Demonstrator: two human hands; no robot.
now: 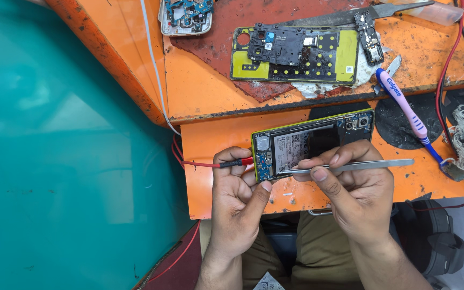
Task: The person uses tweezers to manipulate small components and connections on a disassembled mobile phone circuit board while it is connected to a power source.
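The left hand [237, 188] pinches a red probe [241, 162]; the right hand [353, 188] squeezes metal tweezers [361, 166] over the open phone [312, 142]

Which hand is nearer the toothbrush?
Right. The right hand with tweezers sits just left of the toothbrush; the left hand lies farther left, beyond the phone.
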